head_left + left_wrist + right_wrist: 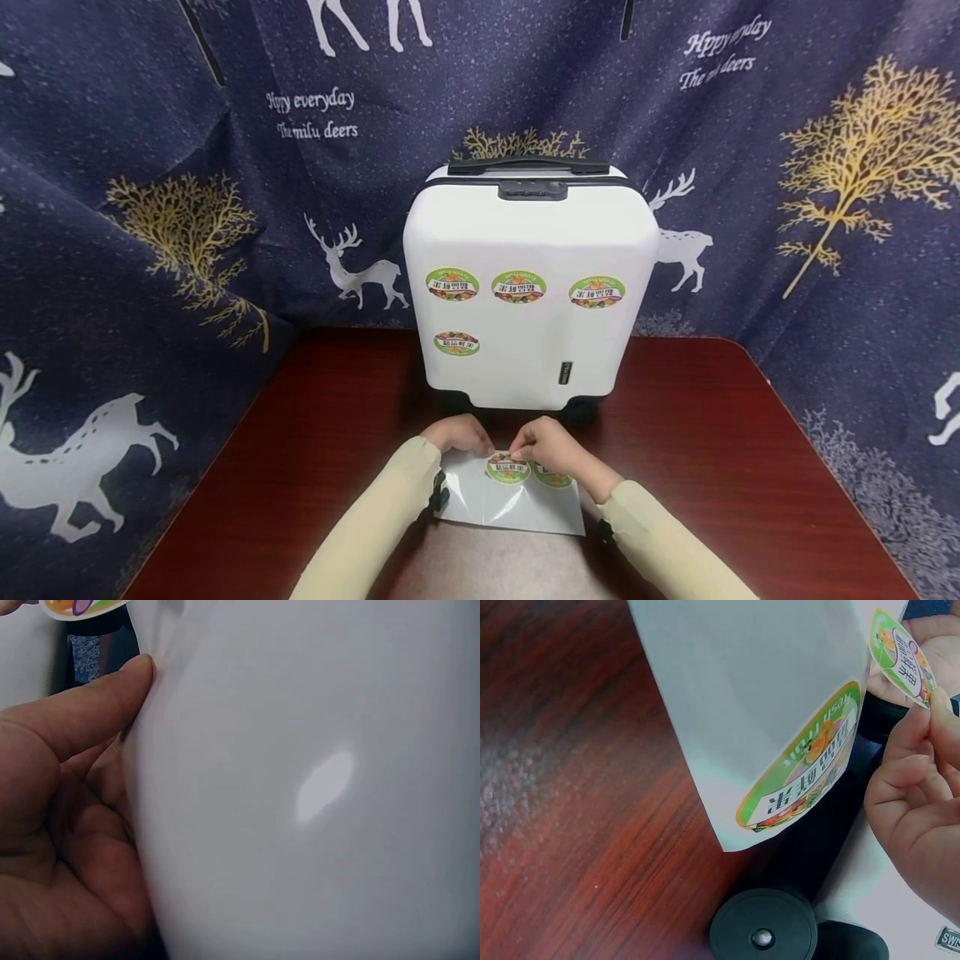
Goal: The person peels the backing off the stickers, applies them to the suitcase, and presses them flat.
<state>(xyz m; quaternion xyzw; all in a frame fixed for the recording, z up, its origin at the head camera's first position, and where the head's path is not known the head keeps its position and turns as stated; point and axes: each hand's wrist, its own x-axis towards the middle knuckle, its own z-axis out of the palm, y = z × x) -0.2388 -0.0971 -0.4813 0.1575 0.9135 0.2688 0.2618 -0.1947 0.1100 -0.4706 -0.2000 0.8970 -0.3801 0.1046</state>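
My left hand (457, 432) pinches the upper edge of a glossy white backing sheet (498, 512) between thumb and fingers. In the left wrist view the thumb of that left hand (82, 802) presses on the sheet's side. My right hand (553, 447) pinches the edge of an oval green fruit sticker (507, 470) with thumb and forefinger. The right wrist view shows this sticker (902, 661) tilted, its lower tip at the fingertips. A second oval sticker (802, 769) lies on the sheet near its corner, partly covered by the right hand in the head view.
Behind the hands a white suitcase (525, 229) stands upright on the dark red table (697, 467). Several oval stickers are on its front: three in an upper row and one lower left (457, 343). A blue deer-print cloth (300, 183) hangs behind.
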